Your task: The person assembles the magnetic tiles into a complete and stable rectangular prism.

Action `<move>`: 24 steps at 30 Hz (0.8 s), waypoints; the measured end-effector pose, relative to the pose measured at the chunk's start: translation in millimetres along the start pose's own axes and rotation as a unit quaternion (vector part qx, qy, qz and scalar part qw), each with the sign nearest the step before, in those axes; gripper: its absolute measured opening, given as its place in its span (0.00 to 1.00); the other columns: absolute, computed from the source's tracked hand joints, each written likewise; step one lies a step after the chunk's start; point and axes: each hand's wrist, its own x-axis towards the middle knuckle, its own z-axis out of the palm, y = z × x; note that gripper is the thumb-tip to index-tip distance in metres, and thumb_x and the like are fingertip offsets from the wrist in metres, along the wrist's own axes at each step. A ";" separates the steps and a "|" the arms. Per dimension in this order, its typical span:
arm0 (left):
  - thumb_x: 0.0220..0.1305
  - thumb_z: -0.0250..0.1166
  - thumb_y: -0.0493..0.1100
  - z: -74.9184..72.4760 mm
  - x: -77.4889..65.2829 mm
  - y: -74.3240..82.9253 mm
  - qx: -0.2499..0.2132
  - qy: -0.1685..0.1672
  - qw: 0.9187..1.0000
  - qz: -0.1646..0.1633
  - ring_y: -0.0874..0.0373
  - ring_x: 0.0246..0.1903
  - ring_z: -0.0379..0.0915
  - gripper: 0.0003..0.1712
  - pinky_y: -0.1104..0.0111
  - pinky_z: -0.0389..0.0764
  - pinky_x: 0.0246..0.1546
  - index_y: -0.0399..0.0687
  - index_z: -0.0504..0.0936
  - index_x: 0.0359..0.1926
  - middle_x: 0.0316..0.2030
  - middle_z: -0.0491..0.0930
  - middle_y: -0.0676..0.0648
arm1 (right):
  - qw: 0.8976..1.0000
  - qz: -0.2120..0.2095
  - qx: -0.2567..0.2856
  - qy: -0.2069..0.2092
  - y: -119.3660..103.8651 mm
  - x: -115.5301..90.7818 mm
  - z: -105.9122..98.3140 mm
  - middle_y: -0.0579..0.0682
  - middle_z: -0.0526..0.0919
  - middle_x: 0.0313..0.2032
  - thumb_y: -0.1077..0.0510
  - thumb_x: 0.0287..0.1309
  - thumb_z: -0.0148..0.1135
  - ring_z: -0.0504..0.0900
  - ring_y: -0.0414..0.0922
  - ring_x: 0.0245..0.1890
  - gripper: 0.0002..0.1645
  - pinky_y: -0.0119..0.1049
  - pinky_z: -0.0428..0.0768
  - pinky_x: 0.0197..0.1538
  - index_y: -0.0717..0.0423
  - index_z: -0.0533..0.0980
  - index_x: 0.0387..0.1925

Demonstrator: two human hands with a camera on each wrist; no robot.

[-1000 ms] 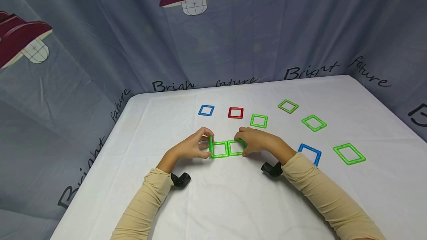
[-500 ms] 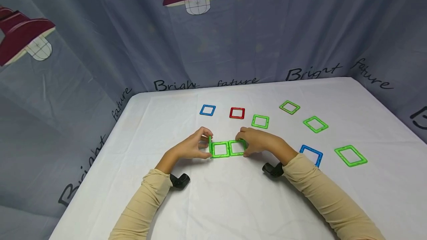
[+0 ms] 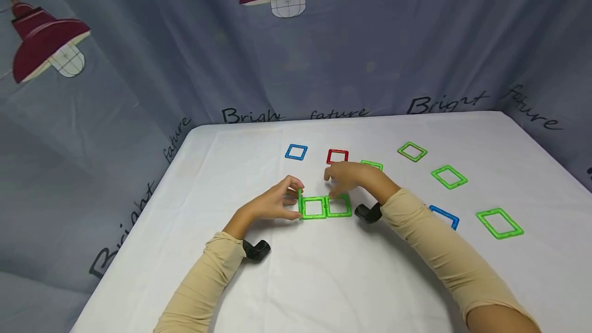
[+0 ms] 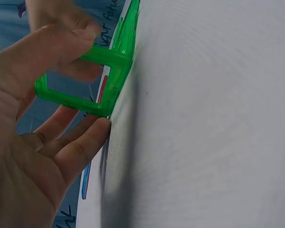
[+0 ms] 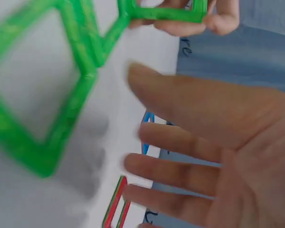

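Green squares point(image 3: 326, 207) seemed mid-joining, left hand point(image 3: 272, 202) pinching an upright square point(image 3: 300, 202) at their left end, right hand point(image 3: 353, 174) near them, fingers spread, the next move probably needing steadiness.

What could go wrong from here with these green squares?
If the left hand lets go, the upright square it pinches might topple. The right hand, hovering empty near the two flat green squares, might bump them out of line. The right sleeve overlaps the nearer blue square in the head view, so it might brush that piece aside.
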 end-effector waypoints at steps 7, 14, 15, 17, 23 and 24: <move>0.46 0.69 0.30 -2.8 -0.8 0.6 -0.006 0.001 1.000 -0.007 0.50 0.55 0.66 0.36 0.70 0.73 0.55 0.41 0.58 0.53 0.54 0.63 0.39 | 0.998 0.033 0.021 0.042 -10.1 52.1 -27.0 0.59 0.66 0.59 0.49 0.54 0.62 0.70 0.53 0.57 0.36 0.49 0.69 0.59 0.56 0.63 0.63; 0.47 0.69 0.30 -1.1 -2.6 1.0 -0.004 -0.004 1.000 -0.004 0.50 0.55 0.66 0.36 0.71 0.73 0.54 0.39 0.57 0.54 0.54 0.63 0.38 | 0.996 0.060 0.043 0.045 -13.7 93.1 -33.2 0.60 0.53 0.67 0.48 0.57 0.59 0.61 0.56 0.63 0.43 0.52 0.73 0.54 0.54 0.53 0.68; 0.46 0.69 0.30 -1.4 -2.5 1.6 -0.003 -0.004 1.000 -0.005 0.50 0.55 0.66 0.36 0.71 0.73 0.54 0.40 0.57 0.54 0.54 0.63 0.38 | 0.996 0.066 0.045 0.047 -13.7 97.0 -34.0 0.59 0.52 0.68 0.48 0.57 0.59 0.59 0.56 0.65 0.43 0.52 0.72 0.55 0.54 0.52 0.69; 0.46 0.69 0.30 -0.8 -2.3 2.2 -0.003 -0.004 1.000 -0.003 0.50 0.55 0.66 0.36 0.71 0.73 0.54 0.39 0.57 0.53 0.53 0.63 0.38 | 0.994 0.078 0.047 0.053 -13.1 103.1 -33.7 0.59 0.50 0.68 0.48 0.56 0.59 0.55 0.56 0.67 0.44 0.54 0.67 0.61 0.54 0.51 0.69; 0.47 0.69 0.30 -1.4 -3.9 2.1 -0.007 0.000 1.000 -0.002 0.49 0.56 0.67 0.36 0.70 0.73 0.54 0.39 0.58 0.53 0.53 0.63 0.38 | 0.993 0.081 0.044 0.071 -14.3 120.9 -28.8 0.59 0.50 0.69 0.47 0.54 0.62 0.51 0.57 0.68 0.47 0.55 0.56 0.66 0.53 0.50 0.69; 0.47 0.69 0.30 -1.4 -4.3 1.8 -0.007 0.000 1.000 -0.001 0.49 0.56 0.66 0.36 0.71 0.73 0.54 0.39 0.58 0.53 0.53 0.63 0.38 | 0.993 0.082 0.041 0.069 -15.3 123.5 -27.5 0.59 0.49 0.69 0.46 0.54 0.61 0.51 0.57 0.68 0.47 0.55 0.57 0.66 0.53 0.50 0.69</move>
